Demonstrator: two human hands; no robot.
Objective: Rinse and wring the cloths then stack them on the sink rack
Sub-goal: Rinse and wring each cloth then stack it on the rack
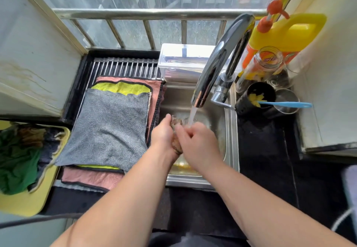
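At the steel sink [230, 140] by the window, the tap [218, 61] runs over us. Our left hand [163, 133] and right hand [197, 142] both curl tightly round a brownish cloth [176, 144] above the basin. A grey cloth [112, 127] tops the stack on the rack [123, 66] beside it.

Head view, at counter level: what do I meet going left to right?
Yellow tray → grey cloth on the stack → left hand → brown cloth both hands grip → right hand → sink rim → black holder.
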